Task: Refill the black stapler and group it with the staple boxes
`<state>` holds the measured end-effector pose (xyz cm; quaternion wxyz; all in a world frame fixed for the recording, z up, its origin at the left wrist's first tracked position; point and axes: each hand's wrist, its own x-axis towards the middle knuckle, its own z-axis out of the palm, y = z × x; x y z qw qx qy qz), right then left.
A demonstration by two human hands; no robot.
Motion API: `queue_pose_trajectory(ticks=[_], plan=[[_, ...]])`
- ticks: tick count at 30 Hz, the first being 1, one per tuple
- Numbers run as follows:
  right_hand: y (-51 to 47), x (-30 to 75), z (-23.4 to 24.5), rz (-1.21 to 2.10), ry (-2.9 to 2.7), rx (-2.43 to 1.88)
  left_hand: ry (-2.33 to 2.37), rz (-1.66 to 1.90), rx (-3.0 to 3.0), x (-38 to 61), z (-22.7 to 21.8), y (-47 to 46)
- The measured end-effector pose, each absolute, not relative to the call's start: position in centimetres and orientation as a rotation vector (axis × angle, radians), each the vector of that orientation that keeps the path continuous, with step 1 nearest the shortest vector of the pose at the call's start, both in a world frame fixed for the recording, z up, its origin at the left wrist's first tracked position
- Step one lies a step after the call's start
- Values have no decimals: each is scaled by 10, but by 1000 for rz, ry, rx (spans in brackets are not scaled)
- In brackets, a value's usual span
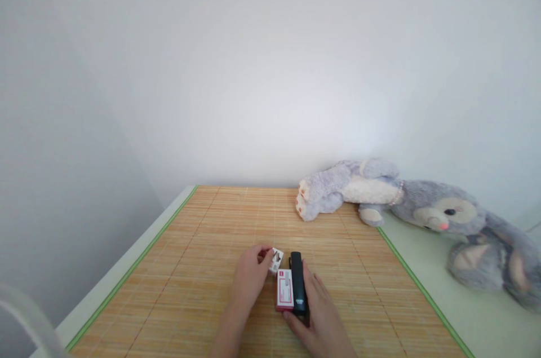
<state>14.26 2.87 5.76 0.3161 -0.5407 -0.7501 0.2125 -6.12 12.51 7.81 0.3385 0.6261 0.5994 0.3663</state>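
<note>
My left hand (250, 278) pinches a small white box (276, 260) between thumb and fingers, just above the bamboo mat (186, 268). A red and white staple box (285, 290) lies flat on the mat beside a dark stapler (298, 282). My right hand (318, 310) rests along the right side of the stapler, its thumb under the near end and its fingers laid against the stapler's body.
A grey and white plush rabbit (422, 206) lies on its side at the back right, partly on the mat and partly on the pale table (477, 313). White walls close in behind and on the left. A blurred translucent object (25, 318) sits at the lower left corner.
</note>
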Motion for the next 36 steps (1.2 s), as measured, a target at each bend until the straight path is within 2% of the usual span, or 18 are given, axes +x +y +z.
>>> queue_pose_trajectory(ticks=[19, 26, 30, 36], plan=[[28, 143, 68, 583, -1947, -1377, 1510, 1034, 1570, -36, 74, 118], [30, 145, 48, 569, -1967, -1409, 1537, 1108, 1586, -40, 84, 104], [30, 147, 30, 524, -1963, -1467, 1565, 1162, 1445, -36, 72, 85], [30, 148, 30, 496, -2072, -1532, 1305, 1140, 1208, -13, 46, 55]])
